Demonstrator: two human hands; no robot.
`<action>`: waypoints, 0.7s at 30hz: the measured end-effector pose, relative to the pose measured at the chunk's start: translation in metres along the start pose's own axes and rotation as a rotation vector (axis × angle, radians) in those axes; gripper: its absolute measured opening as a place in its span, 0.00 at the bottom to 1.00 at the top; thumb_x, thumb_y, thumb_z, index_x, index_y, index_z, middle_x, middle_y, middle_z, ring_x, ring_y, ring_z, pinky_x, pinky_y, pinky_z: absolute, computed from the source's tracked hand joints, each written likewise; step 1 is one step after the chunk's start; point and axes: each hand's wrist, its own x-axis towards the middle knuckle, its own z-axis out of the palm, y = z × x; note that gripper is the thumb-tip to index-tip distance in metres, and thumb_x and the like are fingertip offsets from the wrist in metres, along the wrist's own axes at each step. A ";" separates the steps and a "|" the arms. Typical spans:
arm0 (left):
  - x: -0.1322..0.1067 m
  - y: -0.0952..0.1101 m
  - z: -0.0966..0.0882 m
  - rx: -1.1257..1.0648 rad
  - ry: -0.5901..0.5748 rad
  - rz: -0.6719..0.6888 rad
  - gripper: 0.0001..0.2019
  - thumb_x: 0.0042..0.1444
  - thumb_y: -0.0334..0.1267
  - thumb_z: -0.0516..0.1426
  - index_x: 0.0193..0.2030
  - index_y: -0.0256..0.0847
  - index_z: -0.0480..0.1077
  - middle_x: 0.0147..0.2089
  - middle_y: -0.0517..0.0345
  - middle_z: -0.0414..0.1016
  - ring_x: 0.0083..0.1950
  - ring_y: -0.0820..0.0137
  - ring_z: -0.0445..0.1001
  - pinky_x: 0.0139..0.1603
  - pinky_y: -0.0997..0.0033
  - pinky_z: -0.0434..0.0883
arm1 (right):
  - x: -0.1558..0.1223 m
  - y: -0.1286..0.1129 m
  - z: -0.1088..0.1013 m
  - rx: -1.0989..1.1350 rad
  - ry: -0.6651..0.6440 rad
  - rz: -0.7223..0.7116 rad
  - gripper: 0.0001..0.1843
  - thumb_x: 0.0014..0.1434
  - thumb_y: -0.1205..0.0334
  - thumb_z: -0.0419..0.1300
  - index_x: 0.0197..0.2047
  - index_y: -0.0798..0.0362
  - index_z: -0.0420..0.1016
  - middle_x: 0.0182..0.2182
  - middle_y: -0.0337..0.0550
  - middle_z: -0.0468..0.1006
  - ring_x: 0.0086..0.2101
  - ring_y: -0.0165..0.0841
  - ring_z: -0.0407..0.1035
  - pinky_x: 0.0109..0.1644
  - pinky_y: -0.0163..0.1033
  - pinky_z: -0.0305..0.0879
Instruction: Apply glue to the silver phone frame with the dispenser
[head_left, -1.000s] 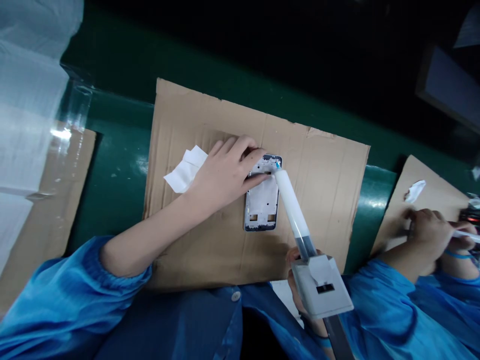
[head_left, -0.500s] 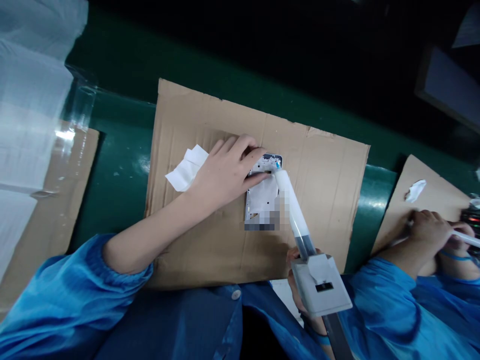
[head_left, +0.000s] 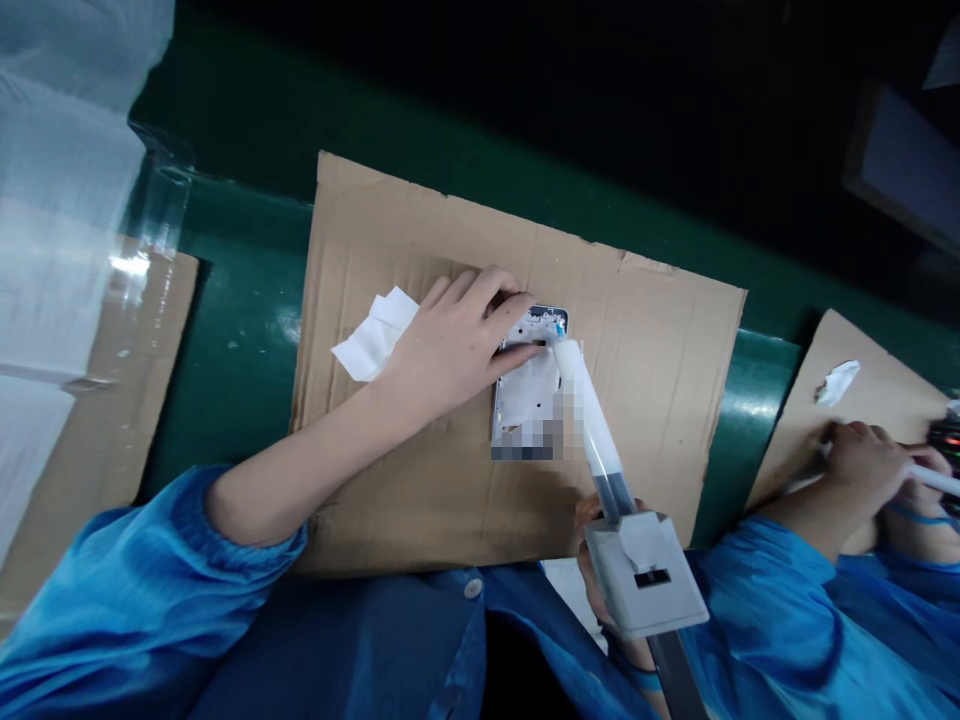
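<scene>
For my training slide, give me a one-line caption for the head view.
Left hand steadies a phone frame on cardboard while the right hand aims a dispenser syringe at it.

L hand (head_left: 457, 345): palm down, fingers extended fwd and slightly spread, fingertips pressed flat; forearm bare, runs diagonally back to a blue sleeve pushed up near the elbow. R hand (head_left: 600, 560): mostly hidden, low in view, fingers curled closed in a grip; wrist in blue cuff.
</scene>
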 end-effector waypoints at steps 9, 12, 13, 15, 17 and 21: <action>0.001 0.000 0.000 0.008 -0.002 0.008 0.22 0.85 0.52 0.60 0.73 0.38 0.75 0.67 0.39 0.79 0.64 0.46 0.80 0.60 0.47 0.78 | -0.001 0.002 -0.001 -0.017 -0.004 -0.026 0.35 0.85 0.64 0.36 0.60 0.70 0.84 0.56 0.67 0.81 0.60 0.49 0.80 0.55 0.49 0.71; 0.000 0.000 0.000 -0.009 -0.002 0.001 0.22 0.85 0.52 0.60 0.73 0.39 0.76 0.67 0.39 0.78 0.65 0.46 0.80 0.61 0.46 0.78 | -0.002 0.002 -0.001 -0.017 -0.003 -0.026 0.34 0.86 0.64 0.37 0.58 0.69 0.85 0.57 0.67 0.81 0.60 0.49 0.79 0.55 0.49 0.71; 0.000 0.000 0.000 -0.019 -0.003 -0.001 0.22 0.85 0.52 0.60 0.73 0.40 0.76 0.67 0.39 0.78 0.65 0.45 0.80 0.61 0.45 0.78 | -0.001 0.002 -0.001 -0.017 -0.004 -0.026 0.34 0.85 0.64 0.36 0.58 0.69 0.85 0.57 0.68 0.81 0.59 0.49 0.79 0.56 0.49 0.70; 0.000 0.000 0.000 -0.029 -0.004 -0.004 0.22 0.84 0.52 0.60 0.73 0.41 0.76 0.68 0.39 0.78 0.65 0.45 0.80 0.62 0.45 0.78 | 0.000 0.002 -0.002 -0.019 -0.010 -0.021 0.35 0.84 0.66 0.35 0.59 0.70 0.85 0.57 0.69 0.81 0.58 0.49 0.79 0.58 0.51 0.70; 0.000 0.001 0.000 -0.023 0.000 -0.003 0.22 0.84 0.51 0.61 0.73 0.40 0.76 0.67 0.39 0.79 0.65 0.45 0.80 0.62 0.46 0.78 | 0.000 0.001 -0.002 -0.022 -0.017 -0.012 0.37 0.84 0.66 0.34 0.61 0.72 0.84 0.56 0.70 0.81 0.56 0.50 0.80 0.61 0.54 0.70; 0.001 0.001 -0.001 0.005 0.004 -0.001 0.21 0.83 0.51 0.62 0.72 0.39 0.77 0.67 0.38 0.79 0.64 0.45 0.81 0.60 0.47 0.78 | 0.000 0.000 -0.003 -0.021 -0.020 -0.004 0.38 0.84 0.65 0.32 0.63 0.74 0.83 0.56 0.69 0.81 0.56 0.52 0.80 0.60 0.55 0.70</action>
